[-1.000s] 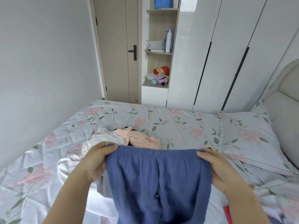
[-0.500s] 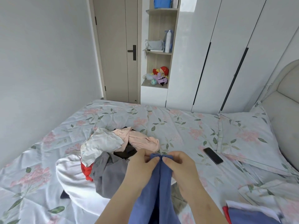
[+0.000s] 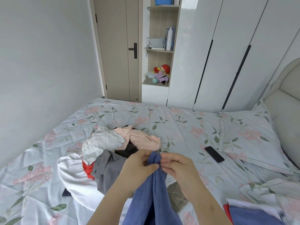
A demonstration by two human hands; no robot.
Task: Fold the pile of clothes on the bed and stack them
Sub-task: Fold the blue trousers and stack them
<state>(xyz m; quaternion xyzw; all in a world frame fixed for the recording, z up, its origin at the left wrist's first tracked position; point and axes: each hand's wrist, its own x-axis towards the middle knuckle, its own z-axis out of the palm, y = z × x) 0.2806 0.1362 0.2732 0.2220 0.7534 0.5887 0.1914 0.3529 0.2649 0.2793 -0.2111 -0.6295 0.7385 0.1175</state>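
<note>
A blue pair of shorts (image 3: pixel 154 195) hangs folded lengthwise in front of me. My left hand (image 3: pixel 138 164) and my right hand (image 3: pixel 178 168) pinch its gathered waistband together at the top. Behind them on the floral bed (image 3: pixel 178 127) lies the pile of clothes (image 3: pixel 113 148): a white piece, a pink piece, a grey one, something red and something dark. At the bottom right sits a stack of folded clothes (image 3: pixel 250 215), blue on top with red and white edges showing.
A black phone (image 3: pixel 214 154) lies on the sheet right of my hands, beside a floral pillow (image 3: pixel 246 132). White bedding (image 3: pixel 73 177) bulges under the pile. A padded headboard (image 3: pixel 287 98) stands at the right; wardrobe doors, a shelf niche and a door are behind the bed.
One second ago my hands held the waistband stretched wide apart. They came together, folding the shorts in half lengthwise, and now pinch the doubled waistband, slightly lower and more bunched.
</note>
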